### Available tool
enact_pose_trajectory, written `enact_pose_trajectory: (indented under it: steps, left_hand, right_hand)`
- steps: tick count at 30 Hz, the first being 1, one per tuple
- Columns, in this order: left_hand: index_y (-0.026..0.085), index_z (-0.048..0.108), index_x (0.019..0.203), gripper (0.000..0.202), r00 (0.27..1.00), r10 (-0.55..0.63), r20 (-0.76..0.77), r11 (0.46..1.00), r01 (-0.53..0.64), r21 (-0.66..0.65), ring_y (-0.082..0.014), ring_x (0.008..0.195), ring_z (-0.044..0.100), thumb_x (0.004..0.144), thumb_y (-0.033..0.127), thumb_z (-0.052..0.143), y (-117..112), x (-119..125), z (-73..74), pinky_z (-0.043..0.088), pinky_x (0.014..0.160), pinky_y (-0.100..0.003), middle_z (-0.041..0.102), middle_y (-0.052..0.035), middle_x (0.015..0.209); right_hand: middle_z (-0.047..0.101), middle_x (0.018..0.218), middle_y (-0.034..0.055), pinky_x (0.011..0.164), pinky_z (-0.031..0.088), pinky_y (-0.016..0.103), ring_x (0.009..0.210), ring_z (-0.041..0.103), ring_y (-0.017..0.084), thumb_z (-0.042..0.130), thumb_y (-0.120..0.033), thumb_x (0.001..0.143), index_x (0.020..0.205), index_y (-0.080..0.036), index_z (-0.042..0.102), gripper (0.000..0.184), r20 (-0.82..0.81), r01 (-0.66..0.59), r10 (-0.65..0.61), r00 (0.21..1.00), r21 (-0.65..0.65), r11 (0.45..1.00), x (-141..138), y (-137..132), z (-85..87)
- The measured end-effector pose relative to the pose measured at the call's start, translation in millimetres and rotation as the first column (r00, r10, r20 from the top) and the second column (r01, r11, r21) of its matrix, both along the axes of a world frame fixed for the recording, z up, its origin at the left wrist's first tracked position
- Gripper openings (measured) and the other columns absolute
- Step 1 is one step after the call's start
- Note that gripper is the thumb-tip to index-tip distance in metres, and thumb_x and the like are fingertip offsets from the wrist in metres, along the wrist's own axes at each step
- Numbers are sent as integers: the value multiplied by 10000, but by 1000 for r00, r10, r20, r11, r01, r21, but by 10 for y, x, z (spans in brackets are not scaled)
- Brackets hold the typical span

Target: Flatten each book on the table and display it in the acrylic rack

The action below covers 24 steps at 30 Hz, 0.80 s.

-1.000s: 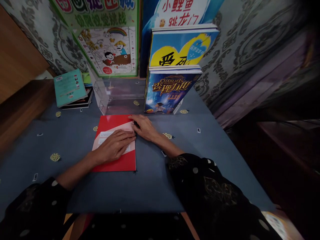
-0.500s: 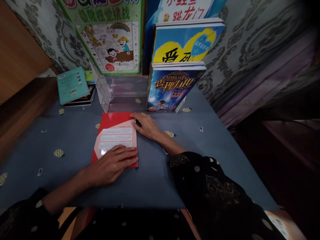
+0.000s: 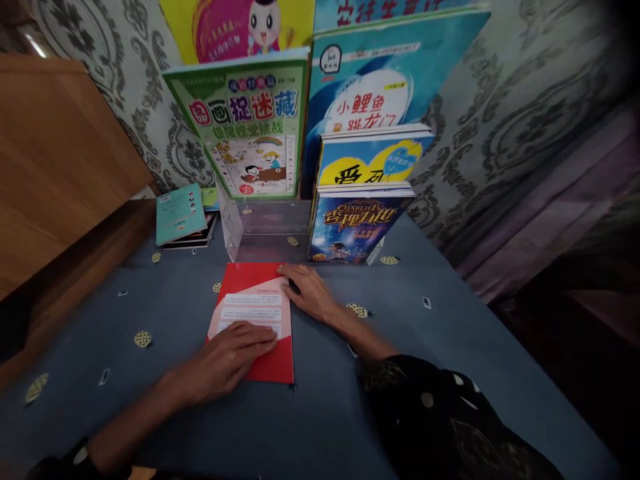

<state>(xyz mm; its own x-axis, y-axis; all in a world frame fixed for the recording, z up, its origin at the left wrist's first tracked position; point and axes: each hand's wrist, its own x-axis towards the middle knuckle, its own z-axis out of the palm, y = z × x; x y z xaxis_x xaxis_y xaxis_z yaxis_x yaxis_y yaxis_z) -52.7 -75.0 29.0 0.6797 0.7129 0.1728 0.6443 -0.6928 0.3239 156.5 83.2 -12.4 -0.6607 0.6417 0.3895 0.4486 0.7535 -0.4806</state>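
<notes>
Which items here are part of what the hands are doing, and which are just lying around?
In hand: red book, flat on the table; left hand resting on its lower part; right hand at its top right corner.
Lying about: teal book on a stack, clear stand, dark-blue book, yellow-heart book, green picture book.

Closed red book [image 3: 270,363] flat on table
</notes>
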Motion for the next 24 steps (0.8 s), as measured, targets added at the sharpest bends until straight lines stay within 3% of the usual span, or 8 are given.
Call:
enact_pose_trajectory:
  steps: [5,11,18,24]
  left_hand:
    - [232,522,1398,428,988,150,27,981,-152,120,-218,1272,559,987,168,423,417,-441,-145,468,1058,-410,602,-107,1371]
    - [194,623,1284,400,916,390,97,890,-402,214,-233,1193,610,970,165,376,885,-805,-323,457,1059,-475,650,-112,1296]
    - [171,663,1214,409,878,429,214,864,-467,185,-220,1114,640,916,107,390,991,-849,-390,505,992,-430,687,-114,1223]
    - [173,648,1236,446,854,413,316,878,-466,111,-203,1147,639,911,100,352,1044,-948,-489,482,1025,-415,700,-95,1212]
  right_hand:
    - [661,1275,131,1032,432,470,1205,576,262,520,-176,905,1285,-167,599,389,-1,3,-3,1000,8,1000,2,-6,18]
    - [671,1267,121,1018,451,465,1201,588,260,495,-179,919,1289,-187,605,387,26,2,-3,1000,46,999,0,-20,37]
    - [633,1327,166,1090,381,531,1264,555,278,454,-89,931,1263,-162,633,384,218,-42,5,976,166,985,-121,-117,90]
    - [633,1323,174,1052,444,464,1258,561,274,464,-151,971,1246,-113,639,328,289,-214,166,943,144,966,-688,-185,183]
